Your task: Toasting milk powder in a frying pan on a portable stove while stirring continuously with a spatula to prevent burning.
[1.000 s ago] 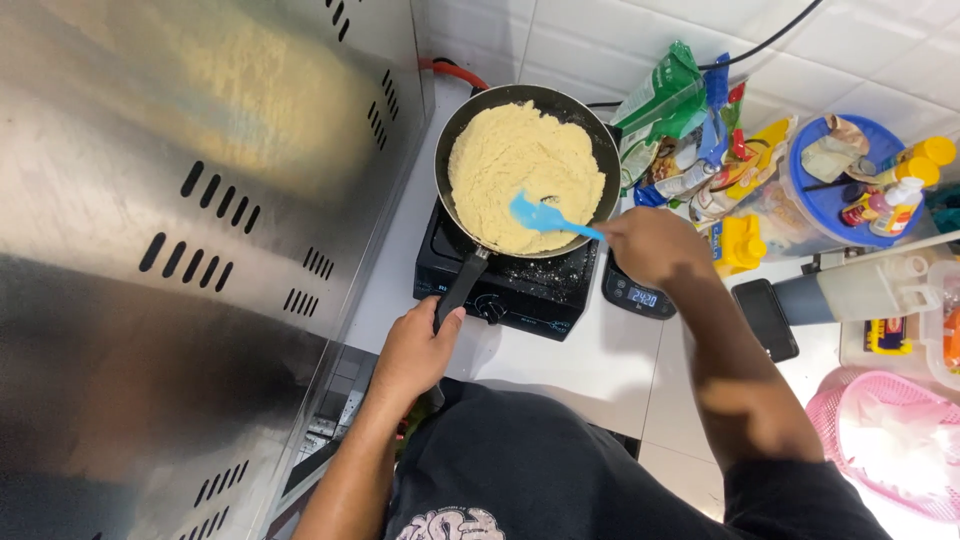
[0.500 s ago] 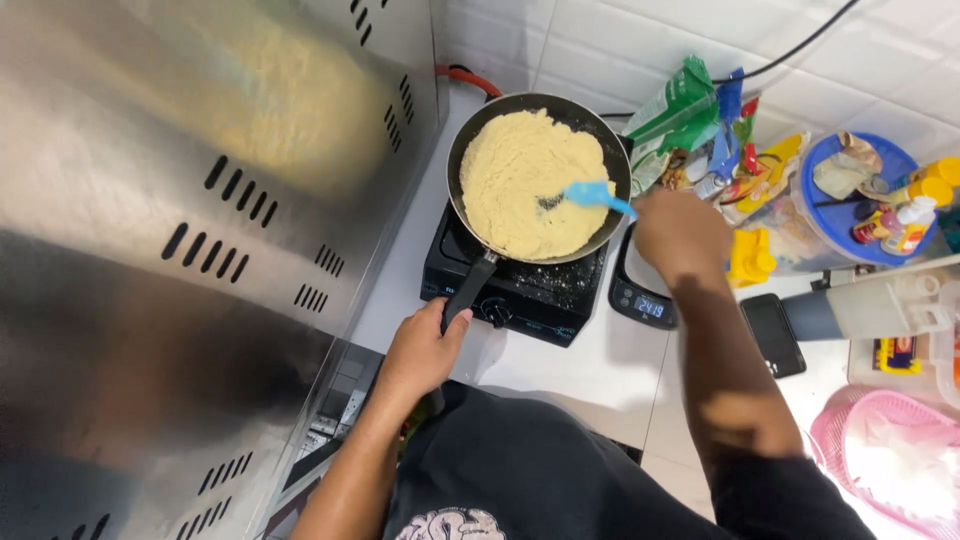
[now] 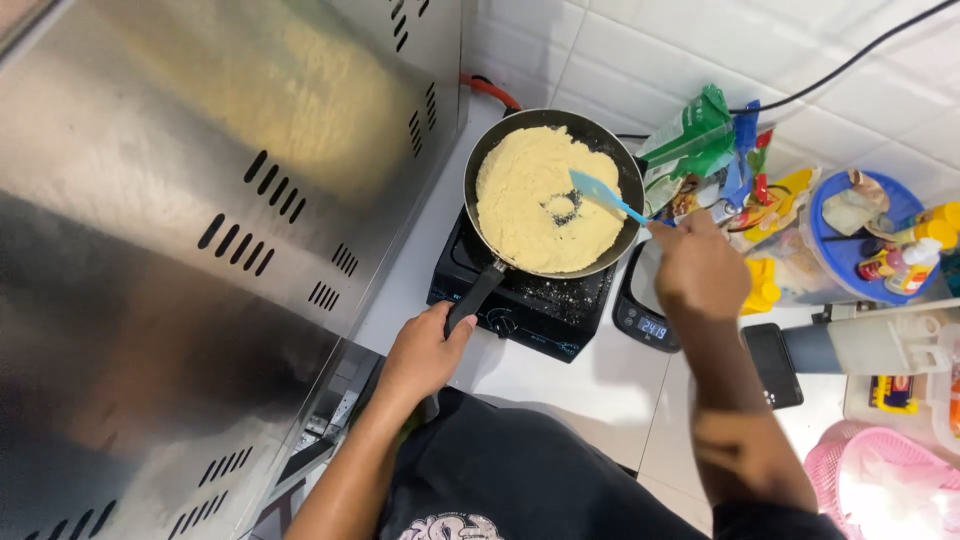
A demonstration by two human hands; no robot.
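A black frying pan full of pale yellow crumbly mixture sits on a black portable cooktop. My left hand grips the end of the pan's black handle. My right hand, over the pan's right rim, holds a blue spatula whose blade rests on the mixture near a small scraped gap in its middle.
A large steel appliance wall fills the left. A small digital scale lies right of the cooktop. Packets, a blue bowl of bottles, a dark phone, a grey-handled tool and a pink basket crowd the right counter.
My right hand has carried the spatula from the pan's right edge toward the middle, scraping a small gap in the mixture. My left hand has closed on the handle end.
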